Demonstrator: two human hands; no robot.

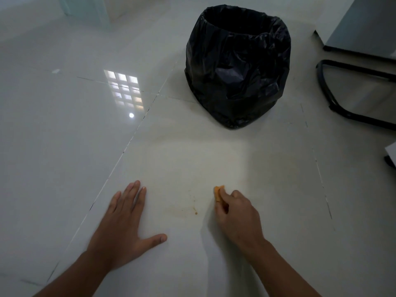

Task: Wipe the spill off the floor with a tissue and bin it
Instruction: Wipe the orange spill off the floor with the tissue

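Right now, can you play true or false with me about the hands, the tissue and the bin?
1. The right hand grips an orange-stained tissue. True.
2. The left hand is holding the tissue too. False: it lies flat on the floor with straight fingers, holding nothing.
3. The bin has a black bag in it. True.
4. The bin has tipped over. False: it stands upright, open at the top.
5. The floor is all clean now. False: a faint orange smear and a small crumb show between the hands.
6. The tissue is already in the bin. False: it is in the right hand, down by the floor.
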